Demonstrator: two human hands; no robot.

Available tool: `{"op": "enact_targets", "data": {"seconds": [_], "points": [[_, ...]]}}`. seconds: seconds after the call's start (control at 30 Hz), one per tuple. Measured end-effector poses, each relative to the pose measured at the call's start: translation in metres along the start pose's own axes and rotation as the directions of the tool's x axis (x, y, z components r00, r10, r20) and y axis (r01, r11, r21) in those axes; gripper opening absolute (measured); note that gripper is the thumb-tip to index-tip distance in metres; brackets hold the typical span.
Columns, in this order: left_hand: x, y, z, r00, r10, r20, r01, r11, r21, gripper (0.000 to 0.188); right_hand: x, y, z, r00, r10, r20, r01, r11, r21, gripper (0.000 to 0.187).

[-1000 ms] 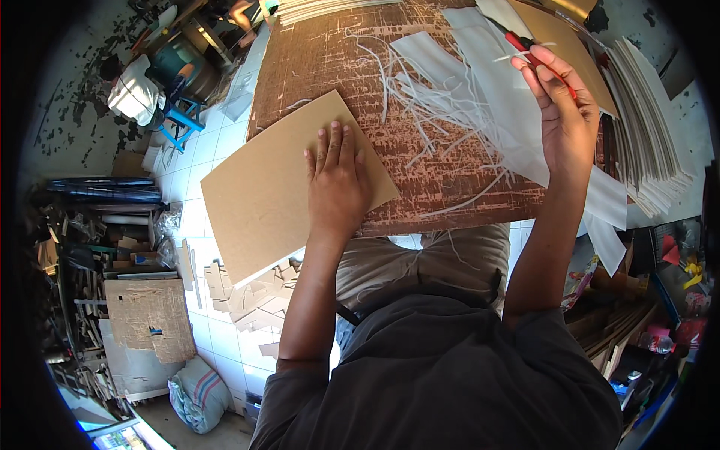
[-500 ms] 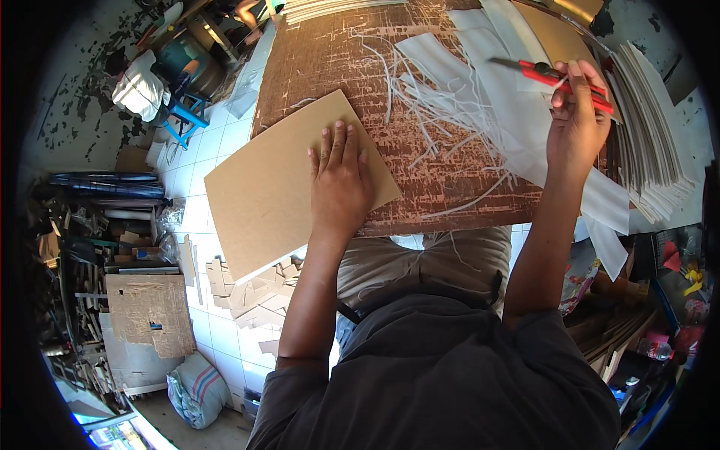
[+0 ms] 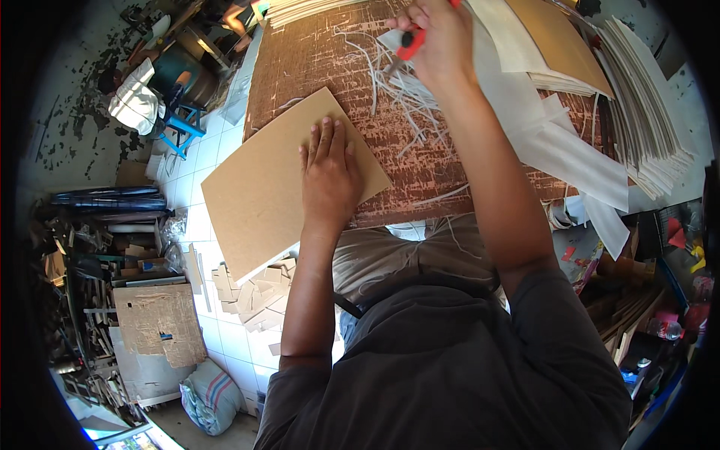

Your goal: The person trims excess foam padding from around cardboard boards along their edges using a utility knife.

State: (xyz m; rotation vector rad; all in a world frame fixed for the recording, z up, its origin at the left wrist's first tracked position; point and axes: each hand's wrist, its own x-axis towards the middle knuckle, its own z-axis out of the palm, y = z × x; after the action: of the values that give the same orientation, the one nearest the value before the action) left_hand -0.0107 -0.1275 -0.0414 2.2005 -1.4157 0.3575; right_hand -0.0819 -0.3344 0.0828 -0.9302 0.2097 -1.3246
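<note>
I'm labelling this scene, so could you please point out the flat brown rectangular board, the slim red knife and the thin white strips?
Flat brown rectangular board (image 3: 259, 180): head view, bare upper face.
Slim red knife (image 3: 410, 46): head view, red handle.
Thin white strips (image 3: 416, 99): head view, tangle's middle.

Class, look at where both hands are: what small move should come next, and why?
Probably bring the red cutter in the right hand toward the brown board. The left hand already lies flat on it, seemingly steadying it, while the cutter's blade shows over loose white strips, apart from the board.
</note>
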Motion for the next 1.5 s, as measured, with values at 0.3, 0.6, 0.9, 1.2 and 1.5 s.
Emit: {"op": "enact_targets", "data": {"seconds": [0.3, 0.6, 0.9, 1.2, 1.5], "points": [[0.032, -0.010, -0.026, 0.969, -0.015, 0.247, 0.051, 0.989, -0.142, 0.039, 0.006, 0.101, 0.037, 0.993, -0.018, 0.120, -0.017, 0.958, 0.285, 0.032], [0.018, -0.027, 0.015, 0.996, 0.080, -0.037, -0.078, 0.995, 0.054, 0.051, -0.008, 0.129, 0.032, 0.995, -0.027, 0.096, 0.011, 0.987, 0.161, 0.021], [0.021, -0.022, 0.012, 1.000, 0.010, -0.015, -0.010, 0.999, 0.043, 0.046, -0.013, 0.137, 0.033, 0.995, -0.004, 0.095, -0.007, 0.993, 0.119, 0.021], [0.022, -0.013, 0.013, 1.000, -0.017, 0.000, 0.017, 0.999, 0.036, 0.047, -0.016, 0.145, 0.019, 0.993, -0.067, 0.095, 0.053, 0.988, 0.145, 0.027], [0.027, -0.010, 0.019, 0.996, -0.093, 0.014, 0.092, 0.994, 0.058, 0.047, -0.039, 0.149, 0.013, 0.978, -0.151, 0.142, 0.137, 0.985, 0.108, 0.034]]}}
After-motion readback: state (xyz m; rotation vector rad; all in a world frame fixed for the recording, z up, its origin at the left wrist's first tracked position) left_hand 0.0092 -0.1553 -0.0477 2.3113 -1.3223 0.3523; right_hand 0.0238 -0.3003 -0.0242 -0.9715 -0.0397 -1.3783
